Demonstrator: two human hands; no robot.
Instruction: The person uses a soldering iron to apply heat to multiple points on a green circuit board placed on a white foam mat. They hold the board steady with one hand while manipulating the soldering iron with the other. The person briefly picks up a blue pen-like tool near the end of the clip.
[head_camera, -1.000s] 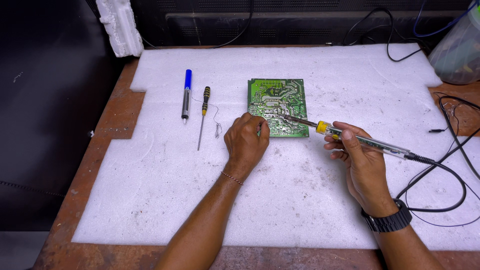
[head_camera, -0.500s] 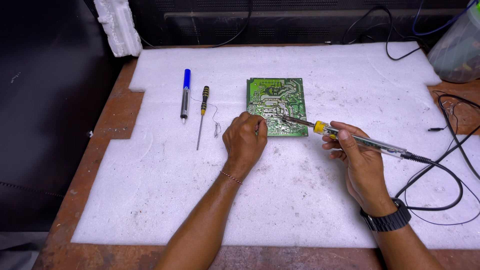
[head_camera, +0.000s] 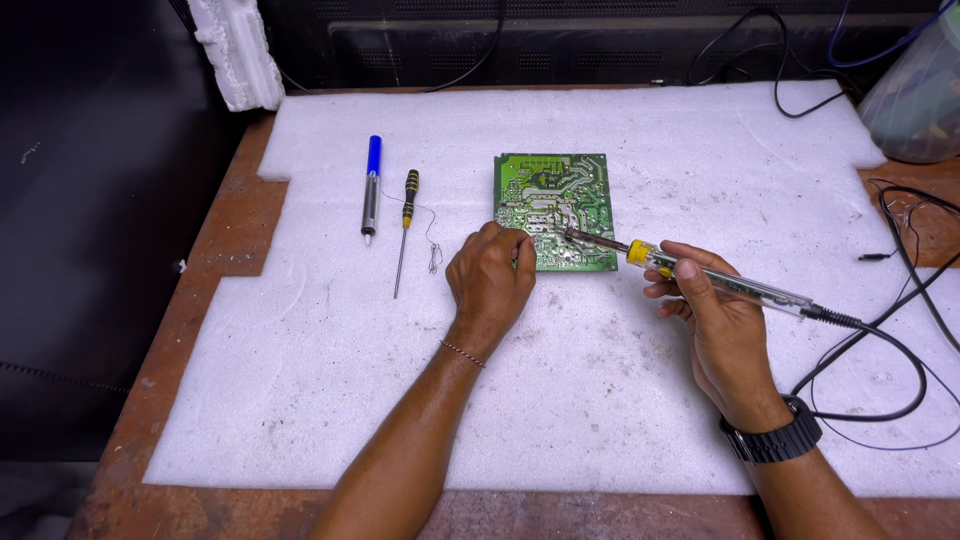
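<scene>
Circuit board (head_camera: 553, 205), green and solder side up, lies flat on the white foam sheet (head_camera: 620, 400) that covers the bench (head_camera: 215, 300). The left hand (head_camera: 490, 280) rests at the board's near left corner, its fingers curled together against the edge; what they pinch there I cannot tell. The right hand (head_camera: 715, 325), just right of the board, has its grip clamped on a soldering iron (head_camera: 700, 275) with a clear handle and yellow collar, the tip touching the board's near edge. The iron's black cable (head_camera: 880, 350) loops away to the board's right. Left of the board lie a black-and-yellow screwdriver (head_camera: 405, 225) and, beyond it, a blue-topped desoldering pump (head_camera: 371, 185).
</scene>
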